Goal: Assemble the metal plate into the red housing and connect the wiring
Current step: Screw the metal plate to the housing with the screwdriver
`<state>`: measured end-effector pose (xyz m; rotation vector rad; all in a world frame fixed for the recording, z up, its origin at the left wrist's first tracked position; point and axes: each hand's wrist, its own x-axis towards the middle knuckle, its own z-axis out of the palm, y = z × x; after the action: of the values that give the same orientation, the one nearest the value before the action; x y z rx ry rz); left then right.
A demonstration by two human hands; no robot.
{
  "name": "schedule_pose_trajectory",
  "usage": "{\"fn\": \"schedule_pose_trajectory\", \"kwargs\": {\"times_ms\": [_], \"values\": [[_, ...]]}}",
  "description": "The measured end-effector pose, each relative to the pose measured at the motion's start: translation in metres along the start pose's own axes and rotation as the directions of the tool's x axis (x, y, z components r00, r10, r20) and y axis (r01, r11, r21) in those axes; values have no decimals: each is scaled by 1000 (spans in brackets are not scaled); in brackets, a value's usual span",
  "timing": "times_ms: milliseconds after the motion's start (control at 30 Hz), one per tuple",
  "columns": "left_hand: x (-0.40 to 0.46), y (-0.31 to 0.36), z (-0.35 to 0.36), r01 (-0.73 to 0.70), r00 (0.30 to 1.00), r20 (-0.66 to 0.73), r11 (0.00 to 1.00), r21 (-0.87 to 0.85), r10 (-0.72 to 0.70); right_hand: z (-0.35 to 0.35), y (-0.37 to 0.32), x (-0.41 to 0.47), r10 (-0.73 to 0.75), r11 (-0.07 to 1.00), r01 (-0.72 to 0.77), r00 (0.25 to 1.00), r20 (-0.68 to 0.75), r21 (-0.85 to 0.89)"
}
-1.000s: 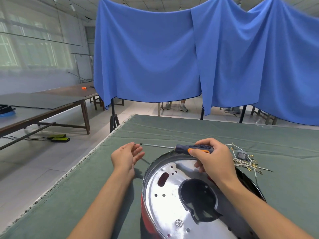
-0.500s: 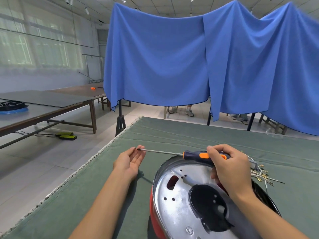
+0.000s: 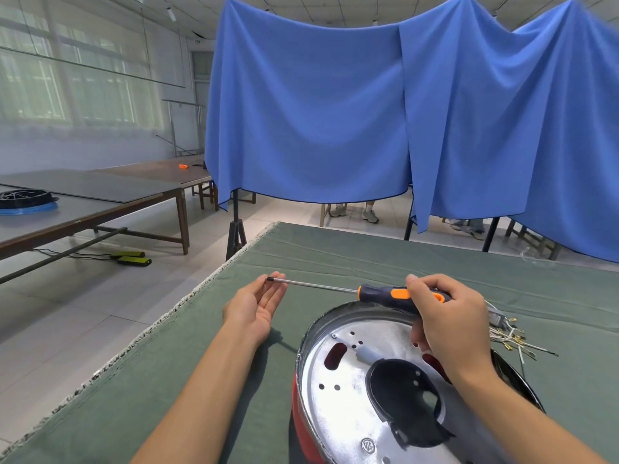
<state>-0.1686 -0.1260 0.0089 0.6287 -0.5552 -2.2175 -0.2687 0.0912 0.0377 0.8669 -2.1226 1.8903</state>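
The shiny metal plate (image 3: pixel 338 390) lies inside the round red housing (image 3: pixel 301 426) at the bottom right of the green table. My right hand (image 3: pixel 449 326) hovers over its far edge, gripping a black-and-orange screwdriver (image 3: pixel 388 294) held level and pointing left. My left hand (image 3: pixel 258 306) is palm up with its fingers apart, fingertips touching the screwdriver's tip. A bundle of white wires with brass terminals (image 3: pixel 509 336) lies on the cloth just right of the housing, partly hidden by my right hand.
The green cloth table (image 3: pixel 167 380) ends at a frayed left edge. Blue curtains (image 3: pixel 335 122) hang behind it, with seated people's feet below. Long tables (image 3: pixel 100 202) stand at left, one carrying a black-and-blue ring.
My view has tilted up and shifted left. My left fingertips have come to the screwdriver's tip and the palm has opened upward. The right hand keeps its grip.
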Motion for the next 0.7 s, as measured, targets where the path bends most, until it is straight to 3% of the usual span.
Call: {"fn": "schedule_pose_trajectory", "kwargs": {"times_ms": [200,367,533,700], "values": [[0,-7,3,-27,1000,-6,999,20,27,-2,1,6,149,986,-150,989,18,72],[-2,-9,6,7,999,-35,1000,-4,-7,-3,-7,13,315,843,-345,938,142,412],[-10,-13,13,72,997,19,997,-21,-71,-3,-12,12,292,678,-388,922,256,624],[-17,-12,21,91,994,55,995,-28,-90,-10,-14,7,230,723,-347,936,266,597]]}}
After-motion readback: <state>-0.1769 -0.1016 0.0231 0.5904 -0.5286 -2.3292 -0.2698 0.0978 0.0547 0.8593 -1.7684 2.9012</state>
